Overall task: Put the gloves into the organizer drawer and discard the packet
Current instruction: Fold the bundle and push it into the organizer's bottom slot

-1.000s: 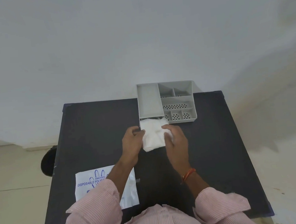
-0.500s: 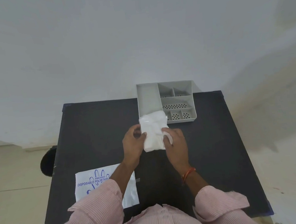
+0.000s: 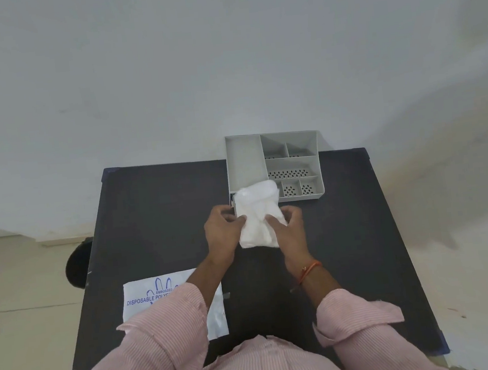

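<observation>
A white folded bundle of gloves (image 3: pixel 257 213) is held between both hands in front of the grey organizer drawer (image 3: pixel 244 160). Its far end lies over the near edge of the organizer's long left compartment. My left hand (image 3: pixel 223 230) grips the bundle's left side and my right hand (image 3: pixel 289 229) grips its right side. The white packet (image 3: pixel 149 297), printed in blue with a hand outline, lies flat at the table's near left, partly hidden under my left sleeve.
The black table (image 3: pixel 362 232) stands against a pale wall, with the organizer at its far edge. A dark round object (image 3: pixel 77 262) sits on the floor beside the table's left edge. Tiled floor surrounds the table.
Both hands have carried the glove bundle a little away from me, so its far end now overlaps the organizer's near edge. The packet has stayed put.
</observation>
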